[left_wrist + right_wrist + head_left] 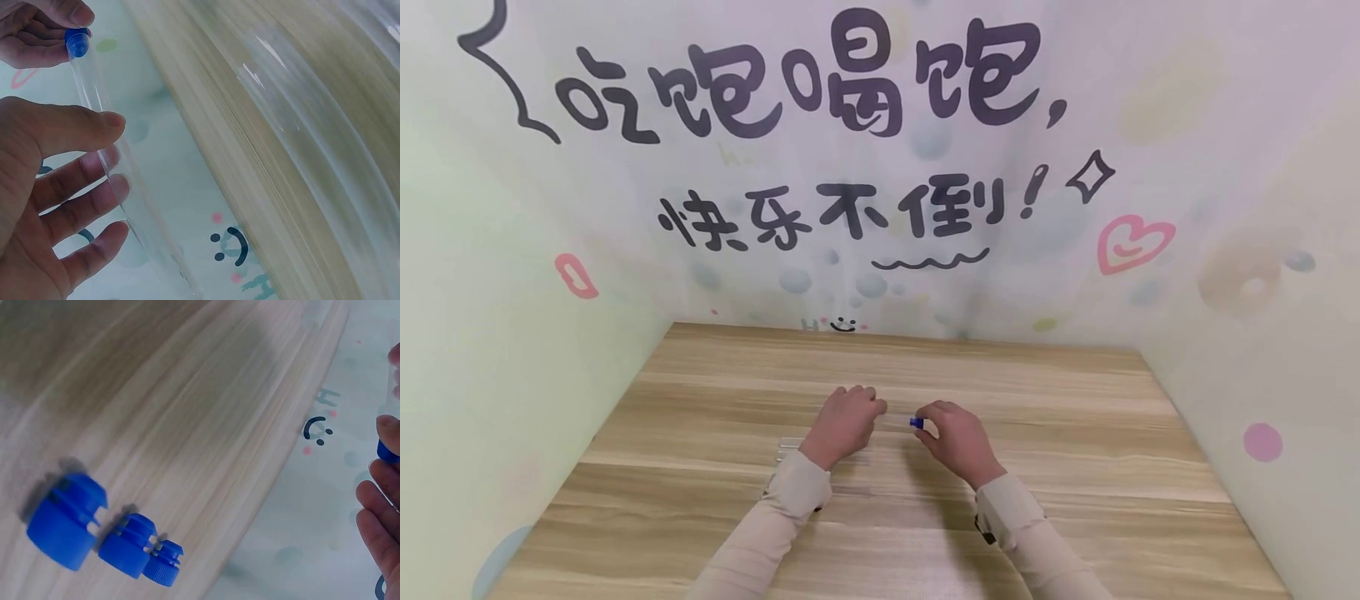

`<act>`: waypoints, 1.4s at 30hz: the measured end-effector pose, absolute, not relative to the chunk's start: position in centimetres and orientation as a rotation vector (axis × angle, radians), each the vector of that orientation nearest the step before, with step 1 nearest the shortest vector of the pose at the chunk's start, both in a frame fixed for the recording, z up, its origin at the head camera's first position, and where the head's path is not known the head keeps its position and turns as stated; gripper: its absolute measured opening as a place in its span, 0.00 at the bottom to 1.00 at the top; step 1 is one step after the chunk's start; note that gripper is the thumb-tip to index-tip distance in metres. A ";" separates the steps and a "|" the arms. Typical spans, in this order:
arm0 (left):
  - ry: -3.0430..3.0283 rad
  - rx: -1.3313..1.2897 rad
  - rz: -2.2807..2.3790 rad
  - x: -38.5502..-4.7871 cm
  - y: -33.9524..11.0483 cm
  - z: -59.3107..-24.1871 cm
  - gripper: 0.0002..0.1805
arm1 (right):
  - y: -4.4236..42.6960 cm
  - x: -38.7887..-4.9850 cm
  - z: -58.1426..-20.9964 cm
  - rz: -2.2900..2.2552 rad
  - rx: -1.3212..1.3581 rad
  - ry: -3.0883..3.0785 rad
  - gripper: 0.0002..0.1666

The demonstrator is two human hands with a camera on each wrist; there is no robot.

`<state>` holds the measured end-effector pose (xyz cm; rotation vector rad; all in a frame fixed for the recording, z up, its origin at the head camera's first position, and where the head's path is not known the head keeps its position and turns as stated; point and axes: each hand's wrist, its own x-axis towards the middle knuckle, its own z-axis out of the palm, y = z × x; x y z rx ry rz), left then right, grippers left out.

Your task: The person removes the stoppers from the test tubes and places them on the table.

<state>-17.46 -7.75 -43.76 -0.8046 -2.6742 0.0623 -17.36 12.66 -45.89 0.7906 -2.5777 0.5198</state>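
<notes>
My left hand (842, 425) pinches a clear test tube (140, 181) between thumb and fingers, above the table. A blue cap (77, 42) is at the tube's upper end in the left wrist view, and its narrow part appears inside the tube's mouth. My right hand (957, 437) pinches this cap with thumb and fingertips; how deep the cap sits cannot be told. Three more blue caps lie on the wood in the right wrist view: a near one (65, 519), a middle one (128, 544) and a far one (164, 562).
Several clear tubes (790, 443) lie on the wooden table (715, 400), partly behind my left wrist. White printed curtains (880, 292) with dark lettering stand at the table's back edge and along both sides.
</notes>
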 end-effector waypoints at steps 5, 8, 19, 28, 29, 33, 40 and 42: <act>-2.664 -0.821 0.036 -16.8 -7.5 -43.6 0.08 | 13.0 -17.0 -45.9 0.525 0.820 -2.554 0.11; -2.680 -0.824 0.032 -16.6 -7.4 -43.5 0.06 | 13.2 -16.8 -45.7 0.523 0.822 -2.538 0.12; -2.695 -0.859 0.036 -16.6 -7.4 -43.6 0.08 | 13.3 -16.8 -45.9 0.523 0.847 -2.536 0.11; -2.628 -0.902 0.056 -16.7 -7.5 -43.8 0.08 | 13.7 -16.9 -45.7 0.506 0.958 -2.478 0.11; -2.621 -0.909 0.059 -16.7 -7.5 -43.8 0.08 | 13.7 -16.9 -45.7 0.491 0.973 -2.472 0.11; -2.611 -0.930 0.072 -16.7 -7.4 -43.8 0.07 | 13.8 -16.9 -45.7 0.439 1.019 -2.441 0.11; -2.550 -0.964 0.094 -16.8 -7.4 -43.8 0.10 | 13.9 -17.0 -45.9 0.381 1.053 -2.387 0.11; -2.525 -0.958 0.082 -16.8 -7.4 -43.7 0.11 | 13.9 -17.0 -45.9 0.387 1.039 -2.383 0.11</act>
